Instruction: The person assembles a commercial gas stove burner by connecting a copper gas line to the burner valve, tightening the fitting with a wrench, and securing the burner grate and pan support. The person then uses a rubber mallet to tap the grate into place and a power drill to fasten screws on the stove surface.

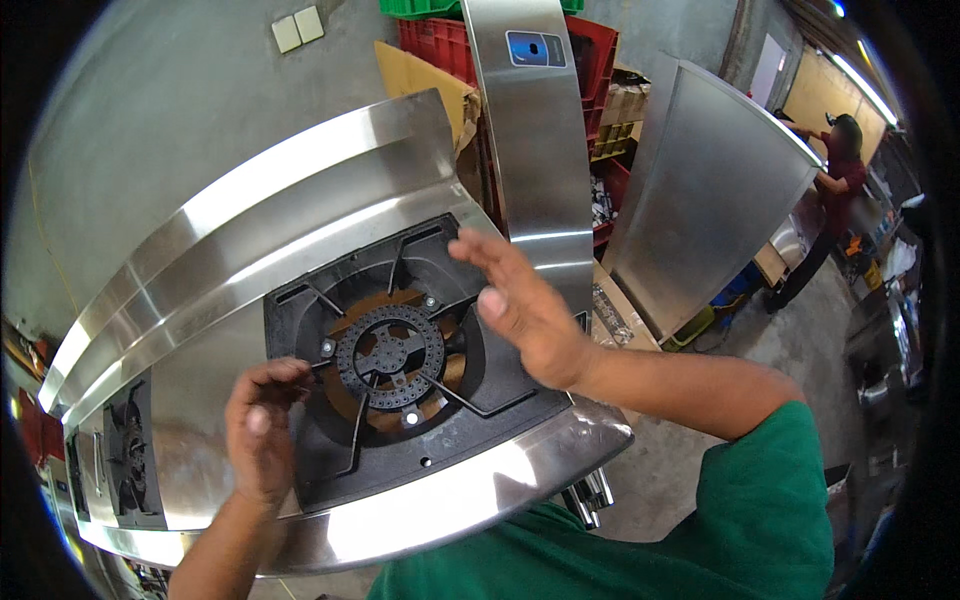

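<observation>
A black square stove grate [470,434] with thin prongs sits in the stainless steel stove top [195,430]. Inside its round opening is a dark burner ring [391,357] with many small holes, held by bolts, with brownish metal beneath. My left hand [262,430] hovers by the grate's left edge, empty, its fingers bent and the thumb apart. Over the grate's right side is my right hand [530,325], fingers stretched and thumb spread, holding nothing. Whether either hand touches the grate is hard to tell.
A second black burner [130,455] lies farther left. Behind the stove rise its steel backsplash [300,200], a tall steel panel [535,130] and red crates [435,45]. A large steel sheet [700,190] leans at right, near another person [835,195]. Chrome pipes [590,498] protrude below the front edge.
</observation>
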Demonstrator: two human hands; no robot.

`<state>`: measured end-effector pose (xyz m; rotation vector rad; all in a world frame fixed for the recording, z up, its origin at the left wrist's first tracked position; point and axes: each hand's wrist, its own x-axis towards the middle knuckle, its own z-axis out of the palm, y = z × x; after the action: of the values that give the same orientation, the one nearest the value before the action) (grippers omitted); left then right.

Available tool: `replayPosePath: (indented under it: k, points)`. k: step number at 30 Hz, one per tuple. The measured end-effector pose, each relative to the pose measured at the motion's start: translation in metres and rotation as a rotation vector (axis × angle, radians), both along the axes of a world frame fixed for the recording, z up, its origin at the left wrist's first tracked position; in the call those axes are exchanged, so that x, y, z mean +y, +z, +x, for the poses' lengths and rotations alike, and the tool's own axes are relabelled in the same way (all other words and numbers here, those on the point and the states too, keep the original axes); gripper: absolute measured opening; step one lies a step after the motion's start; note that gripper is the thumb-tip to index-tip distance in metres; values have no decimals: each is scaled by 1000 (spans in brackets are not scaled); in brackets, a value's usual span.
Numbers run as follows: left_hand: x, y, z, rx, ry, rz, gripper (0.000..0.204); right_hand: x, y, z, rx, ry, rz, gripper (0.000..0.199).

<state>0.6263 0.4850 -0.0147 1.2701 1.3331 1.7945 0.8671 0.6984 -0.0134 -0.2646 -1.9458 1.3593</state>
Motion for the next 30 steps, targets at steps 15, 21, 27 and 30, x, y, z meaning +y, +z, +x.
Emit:
replayPosePath:
  k: [15, 21, 27, 30]
  points:
    - [-11, -17, 5, 127, 30, -191, 46, -12, -17, -10, -162, 150, 82, 68]
    - [-47, 37, -12, 784, 271, 20, 45, -18, -13, 2, -340, 123, 139, 45]
    - [-240, -25, -22, 355, 1196, 402, 19, -1, -42, 51, -461, 71, 154, 51]
    - [-367, -109, -35, 49, 1620, 280, 18, -8, -23, 26, -562, 125, 123, 44]
